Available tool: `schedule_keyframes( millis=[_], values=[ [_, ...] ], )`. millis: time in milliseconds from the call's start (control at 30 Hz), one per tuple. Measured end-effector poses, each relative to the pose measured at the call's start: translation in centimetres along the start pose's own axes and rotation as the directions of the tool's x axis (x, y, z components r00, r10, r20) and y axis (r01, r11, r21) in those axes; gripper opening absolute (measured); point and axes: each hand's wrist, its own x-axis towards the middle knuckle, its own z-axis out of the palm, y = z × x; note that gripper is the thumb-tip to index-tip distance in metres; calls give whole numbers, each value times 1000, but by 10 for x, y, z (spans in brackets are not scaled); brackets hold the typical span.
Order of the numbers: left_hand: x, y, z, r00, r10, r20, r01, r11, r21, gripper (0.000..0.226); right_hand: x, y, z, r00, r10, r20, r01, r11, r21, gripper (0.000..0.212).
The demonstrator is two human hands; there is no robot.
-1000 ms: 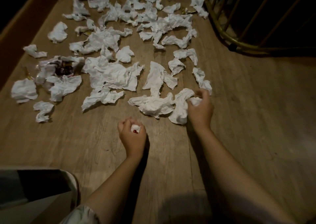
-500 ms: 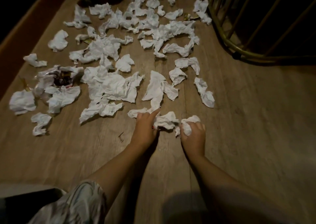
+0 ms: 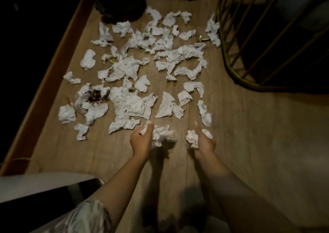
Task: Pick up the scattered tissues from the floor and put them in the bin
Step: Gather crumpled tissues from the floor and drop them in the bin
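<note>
— On the wooden floor [image 3: 249, 134], just ahead of both hands, where do the tissues sit for you?

— From my feed, the scattered tissues [image 3: 133, 104] spread from right in front of the fingers up toward the top of the view. The nearest loose ones lie just beyond the left hand [image 3: 140, 140] and just beyond the right hand [image 3: 204, 142], and the rest fan out farther away.

— And the hands themselves?

— The left hand is clenched around a crumpled wad [image 3: 160, 134], which bulges out to the right of its fingers. The right hand is closed on a smaller wad [image 3: 193, 137], white paper poking out on both sides of the palm (its thumb sticks up). Both wads are lifted off the boards; I see their shadows below them.

— How many of each thing?

— Two hands, two held wads. The loose tissues overlap too much for an exact count; I make it several dozen. Among them I see one dark shiny wrapper [image 3: 94, 97] at the left of the heap, and a couple of small gold scraps, which are too small to tell apart well.

— Where is the bin?

— I see one pale container [image 3: 44, 184] at the lower left, beside the left forearm, only partly in view. I cannot tell whether it is the bin. A dark bag [image 3: 121, 1] sits at the top, touching the farthest tissues, and a gold wire frame [image 3: 236, 72] stands at the right.
</note>
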Motion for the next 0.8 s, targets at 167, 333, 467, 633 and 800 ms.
schedule_keyframes(
  millis=[167, 333, 467, 633, 800],
  values=[
    [-85, 79, -19, 995, -104, -3, 102, 976, -192, 27, -116, -51, -3, 953, 153, 260, -155, 988, -11, 59],
    [-171, 175, -43, 967, -165, 194, 236, 866, -441, 45, -241, -117, -10, 901, 203, 384, -208, 978, -28, 29],
    [-243, 261, -65, 950, -155, 272, 279, 813, -511, 53, -341, -183, -13, 889, 89, 450, -133, 989, 67, 32],
    [-314, 357, -90, 977, -100, 190, 170, 900, -402, 49, -435, -260, -16, 893, -57, 447, 25, 997, 76, 35],
    [-368, 424, -111, 993, -4, 122, 47, 933, -357, 46, -504, -321, -18, 854, -255, 454, 275, 961, 21, 38]
  ],
)
